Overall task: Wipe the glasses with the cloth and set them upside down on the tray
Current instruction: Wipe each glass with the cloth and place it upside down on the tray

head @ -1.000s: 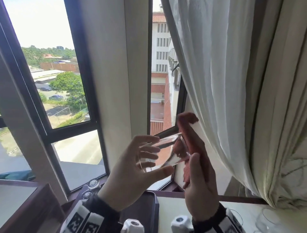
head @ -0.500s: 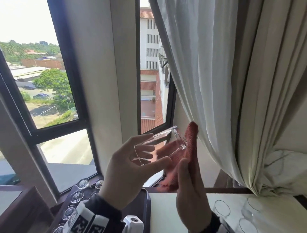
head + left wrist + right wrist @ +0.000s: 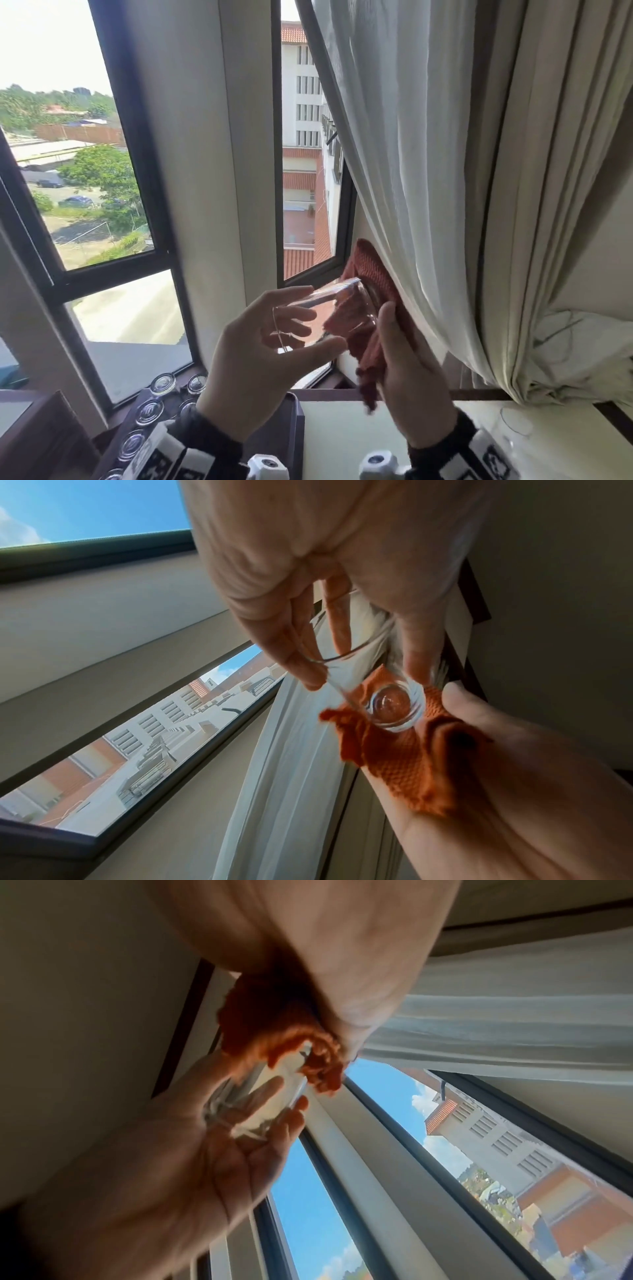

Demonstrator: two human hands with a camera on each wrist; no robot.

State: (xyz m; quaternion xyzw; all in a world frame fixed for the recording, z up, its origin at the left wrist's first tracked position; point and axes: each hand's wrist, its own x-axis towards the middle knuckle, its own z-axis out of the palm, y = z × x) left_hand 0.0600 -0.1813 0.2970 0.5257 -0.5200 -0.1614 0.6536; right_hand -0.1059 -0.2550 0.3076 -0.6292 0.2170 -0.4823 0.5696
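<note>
Holding the glass (image 3: 329,317) sideways in my left hand (image 3: 260,370), fingers curled round its rim end, base toward my right hand (image 3: 411,383) — which grips the cloth (image 3: 373,284) against it — tray (image 3: 298,425) below, nearer my left.

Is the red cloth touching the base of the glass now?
Touching. In the left wrist view the cloth wraps against the thick base of the glass, with no gap; the right hand presses it there.

Upper-floor room: curtains (image 3: 428,171), window (image 3: 102,171)
</note>
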